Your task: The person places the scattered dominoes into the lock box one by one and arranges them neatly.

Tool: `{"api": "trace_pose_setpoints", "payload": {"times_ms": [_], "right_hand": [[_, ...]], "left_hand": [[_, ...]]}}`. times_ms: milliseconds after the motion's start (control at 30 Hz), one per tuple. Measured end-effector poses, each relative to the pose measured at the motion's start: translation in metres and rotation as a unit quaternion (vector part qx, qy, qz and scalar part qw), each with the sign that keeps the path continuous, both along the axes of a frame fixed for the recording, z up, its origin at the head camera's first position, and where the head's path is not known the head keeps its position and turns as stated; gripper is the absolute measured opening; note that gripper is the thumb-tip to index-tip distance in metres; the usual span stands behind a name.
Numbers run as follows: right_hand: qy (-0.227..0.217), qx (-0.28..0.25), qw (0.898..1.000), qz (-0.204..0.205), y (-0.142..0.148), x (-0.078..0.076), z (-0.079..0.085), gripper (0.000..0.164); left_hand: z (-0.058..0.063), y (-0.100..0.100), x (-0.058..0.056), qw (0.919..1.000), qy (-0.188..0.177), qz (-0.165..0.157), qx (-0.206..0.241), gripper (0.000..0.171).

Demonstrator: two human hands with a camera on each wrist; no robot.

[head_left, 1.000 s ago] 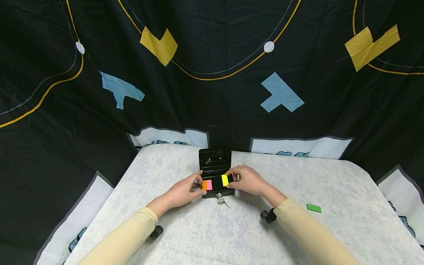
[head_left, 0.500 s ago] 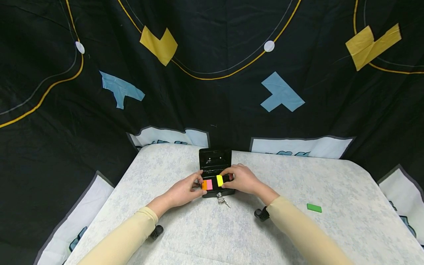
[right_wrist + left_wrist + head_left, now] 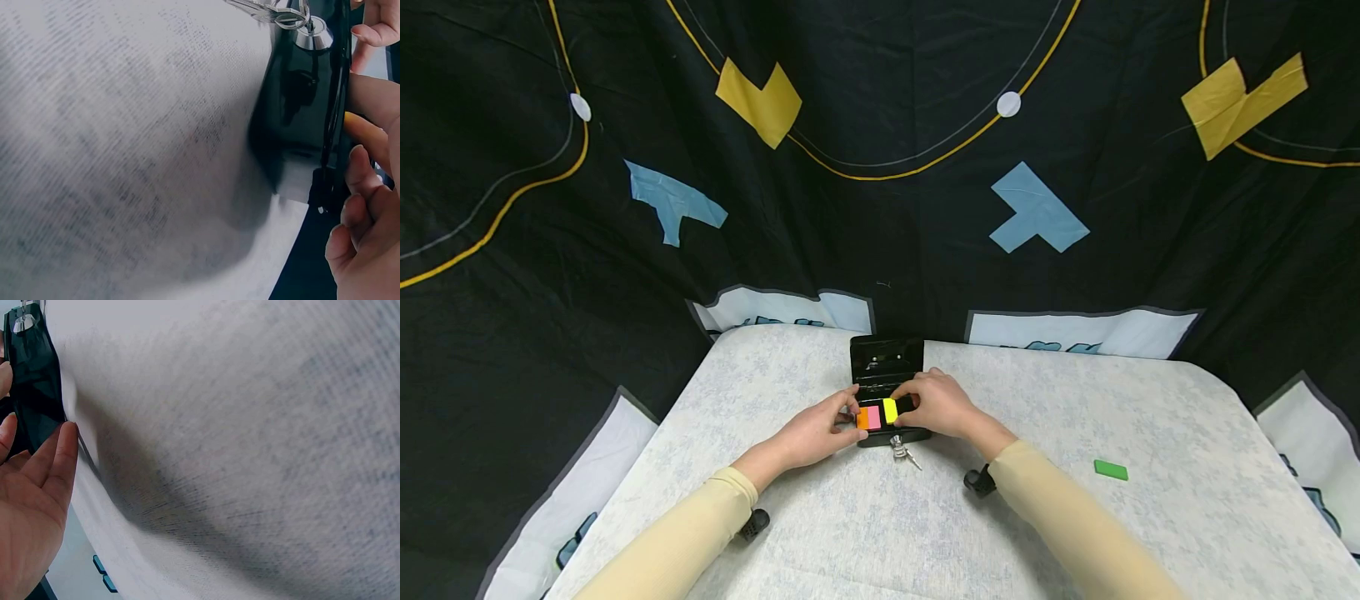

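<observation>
Box (image 3: 917, 435), black, lid raised: lower centre of head frame, on tabletop (image 3: 850, 533). Inside, left: orange block (image 3: 862, 418), pink block (image 3: 874, 417). Just right of pink: yellow block (image 3: 891, 411), pinched between slightly parted fingers of right hand (image 3: 942, 406). Left hand (image 3: 811, 433): fingers half spread around box's left end; firmness of hold, cannot tell. Keys (image 3: 904, 453): box front. Green block (image 3: 1110, 470): lower right.
</observation>
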State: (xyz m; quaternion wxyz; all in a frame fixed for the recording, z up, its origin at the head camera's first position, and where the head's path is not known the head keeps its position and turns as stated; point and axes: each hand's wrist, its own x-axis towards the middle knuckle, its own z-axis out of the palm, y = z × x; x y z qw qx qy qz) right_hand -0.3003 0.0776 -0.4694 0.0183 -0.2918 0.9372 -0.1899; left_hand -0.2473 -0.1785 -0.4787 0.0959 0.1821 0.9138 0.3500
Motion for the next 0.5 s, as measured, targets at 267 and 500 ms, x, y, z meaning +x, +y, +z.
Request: {"api": "trace_pose_setpoints", "payload": {"times_ms": [267, 500], "right_hand": [[0.012, 0.03, 0.999, 0.003, -0.009, 0.0, -0.001, 0.04], [0.007, 0.05, 0.999, -0.003, -0.013, -0.001, -0.003, 0.039]], "left_hand": [[0.0, 0.0, 0.0, 1.0, 0.002, -0.001, -0.003, 0.032], [0.0, 0.0, 0.0, 1.0, 0.0, 0.002, -0.002, 0.032]]}}
